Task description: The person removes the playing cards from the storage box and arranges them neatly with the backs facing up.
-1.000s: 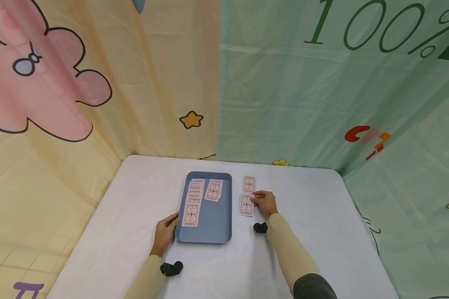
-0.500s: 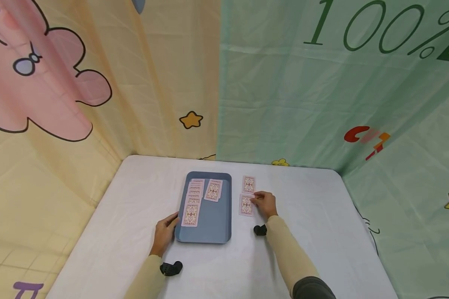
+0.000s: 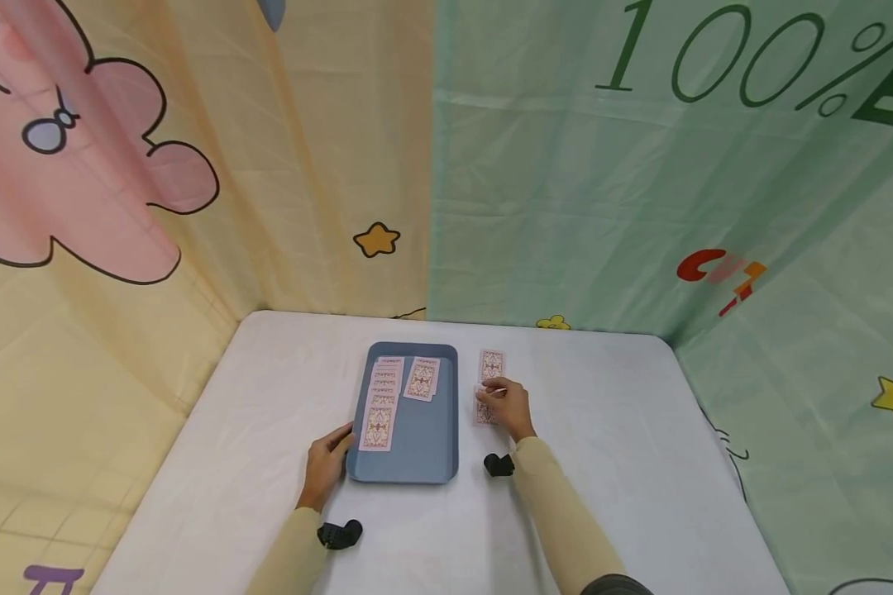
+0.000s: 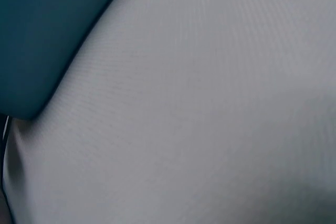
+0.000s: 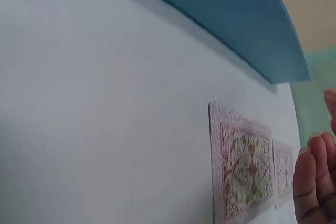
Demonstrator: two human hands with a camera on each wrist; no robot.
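A blue-grey tray (image 3: pixel 427 450) lies on the table, and my left hand (image 3: pixel 325 464) holds its left rim near the front corner. Several playing cards (image 3: pixel 376 427) overlap in a column along the tray's left side, patterned backs up. At its far right is a smaller overlapping pair of playing cards (image 3: pixel 421 378). Right of the tray, two more cards lie one behind the other: a far card (image 3: pixel 492 362) and a near card (image 5: pixel 247 169). My right hand (image 3: pixel 509 406) is over the near card, partly hiding it. In the right wrist view its thumb and fingers (image 5: pixel 310 182) are apart, with nothing seen between them.
A white cloth covers the table (image 3: pixel 603 463). Patterned curtains (image 3: pixel 565 207) rise behind it and at both sides. A black wrist device (image 3: pixel 340 535) sits on the left wrist and another black device (image 3: pixel 499 464) on the right one.
My right hand has moved a little left, from the near card's right edge to over its middle. The left hand and the tray stay in place; the head view has shifted slightly.
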